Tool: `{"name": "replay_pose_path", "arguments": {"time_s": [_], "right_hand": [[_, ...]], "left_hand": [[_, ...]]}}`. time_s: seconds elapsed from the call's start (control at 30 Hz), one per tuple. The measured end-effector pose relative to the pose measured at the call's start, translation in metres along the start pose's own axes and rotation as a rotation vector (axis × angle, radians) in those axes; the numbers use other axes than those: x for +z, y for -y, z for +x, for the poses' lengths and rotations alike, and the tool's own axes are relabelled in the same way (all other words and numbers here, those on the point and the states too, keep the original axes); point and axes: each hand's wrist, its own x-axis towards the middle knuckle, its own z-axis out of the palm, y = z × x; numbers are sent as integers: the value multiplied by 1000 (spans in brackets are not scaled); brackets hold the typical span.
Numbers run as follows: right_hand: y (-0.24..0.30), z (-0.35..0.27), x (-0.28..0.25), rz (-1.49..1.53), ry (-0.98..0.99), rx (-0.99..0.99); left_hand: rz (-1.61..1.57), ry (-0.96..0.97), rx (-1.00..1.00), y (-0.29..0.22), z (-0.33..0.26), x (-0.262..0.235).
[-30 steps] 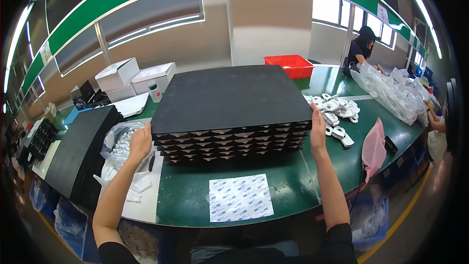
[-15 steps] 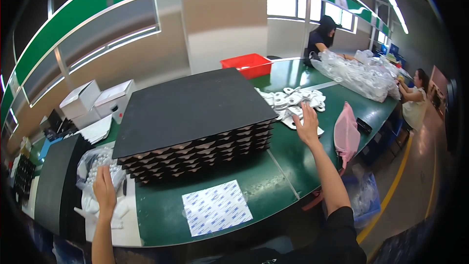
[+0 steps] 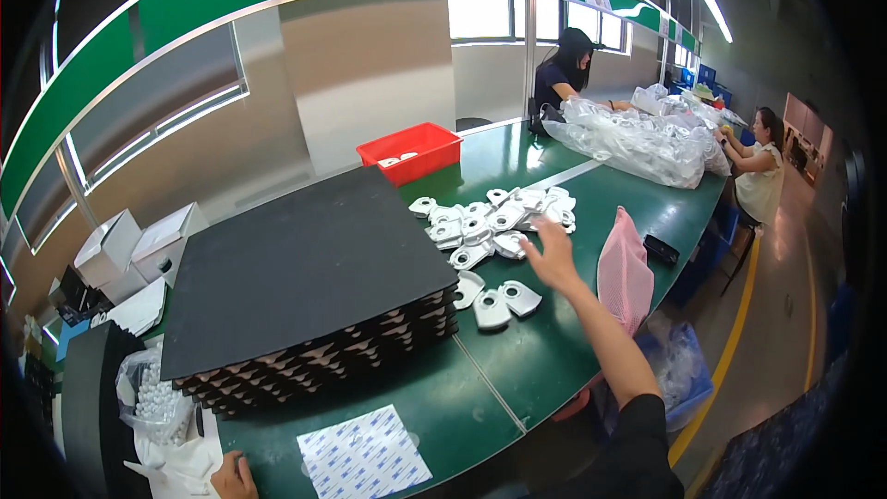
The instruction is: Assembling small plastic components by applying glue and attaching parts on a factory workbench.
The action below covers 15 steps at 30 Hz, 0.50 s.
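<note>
My right hand [image 3: 554,259] reaches over the near edge of a heap of white plastic parts [image 3: 476,226], each flat with a round hole. Its fingers are apart, slightly blurred, and hold nothing. A few of these parts [image 3: 492,310] lie loose on the green table [image 3: 462,425], closer to me. At the lower left edge is my left hand [image 3: 233,478], partly cut off by the frame. Its fingers look loosely bent with nothing visible in them, beside some white sheets [image 3: 176,471]. Between my hands stands a tall stack of black trays [image 3: 305,263], topped by a flat black sheet.
A blue-patterned white sheet [image 3: 363,457] lies near the front edge. Left are a bag of white balls [image 3: 155,397] and white boxes [image 3: 166,236]. A red bin [image 3: 411,155], pink mesh bag [image 3: 622,273] and clear plastic bags [image 3: 637,143] stand farther right. Two people work beyond.
My view has swung to the right. My left hand has dropped to the lower edge from beside the bag of balls. My right hand stays at the heap, whose nearer parts now show.
</note>
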Motion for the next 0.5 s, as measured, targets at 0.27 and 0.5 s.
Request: {"name": "replay_pose_path", "arguments": {"time_s": [0.27,0.5], "right_hand": [[-99,126,20,-74,232,680],[-129,162,49,-27,773,507]], "left_hand": [[29,-8,-54,6,-1,9],[30,24,-103,-4,1,5]]}}
